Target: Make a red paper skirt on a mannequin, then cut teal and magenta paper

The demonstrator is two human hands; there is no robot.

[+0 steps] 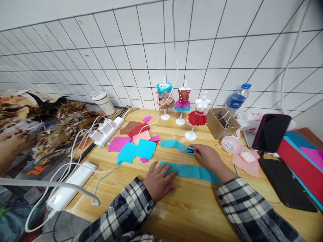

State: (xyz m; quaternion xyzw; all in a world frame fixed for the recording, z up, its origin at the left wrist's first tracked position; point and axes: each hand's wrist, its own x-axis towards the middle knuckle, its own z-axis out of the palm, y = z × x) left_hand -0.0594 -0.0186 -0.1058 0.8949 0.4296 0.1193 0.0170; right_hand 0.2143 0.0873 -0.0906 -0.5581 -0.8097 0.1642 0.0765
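My left hand (159, 179) lies flat with its fingers spread, its fingertips on the left end of a long teal strip (188, 170). Closed around a small pair of dark scissors (187, 150), my right hand (205, 155) rests just above that strip. The scissors' tips point left, over a shorter teal strip (168, 143). Left of the strips, blue squares (145, 149) overlap magenta (119, 144), red and peach pieces. My right forearm hides the long strip's right end.
Three mini dress forms (197, 118) stand behind, beside a cardboard box (222, 124). A pink dish (232, 144), phone (271, 132) and black tablet (286, 183) are right. Power strips (109, 132) and cables lie left, near feathers (60, 134) and another person's hand (15, 144).
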